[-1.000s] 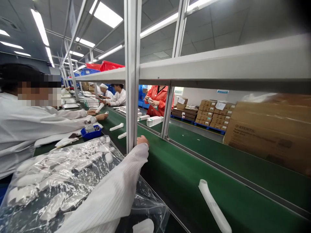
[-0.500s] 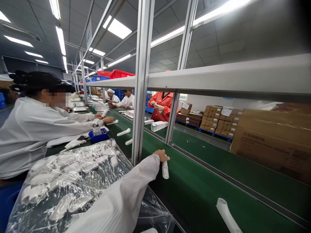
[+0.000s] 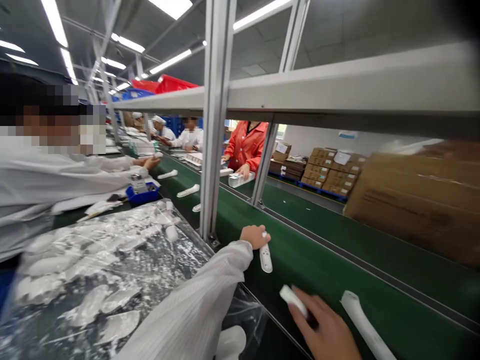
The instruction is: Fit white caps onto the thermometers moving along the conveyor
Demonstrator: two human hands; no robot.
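My left hand [image 3: 255, 237] reaches over the green conveyor belt [image 3: 300, 260], its fingers closed on the upper end of a white plastic handle part [image 3: 266, 259]. Nearer, at the lower right, my right hand [image 3: 323, 320] pinches a small white piece [image 3: 293, 299] between thumb and fingers, slightly blurred. Just right of that hand, a long white part [image 3: 363, 322] lies on the belt. A clear plastic bag [image 3: 108, 270] holding several white parts covers the surface to the left of my left sleeve.
A metal post [image 3: 215, 125] and a crossbar [image 3: 337, 82] stand over the belt. A blue tray [image 3: 143, 193] sits beyond the bag. A co-worker in white [image 3: 56, 175] is at the left; a person in red [image 3: 245, 145] is across the belt.
My right hand has come into view at the lower right with a small white piece. The handle in my left hand shows slightly further right. The person in red now touches the white boxes.
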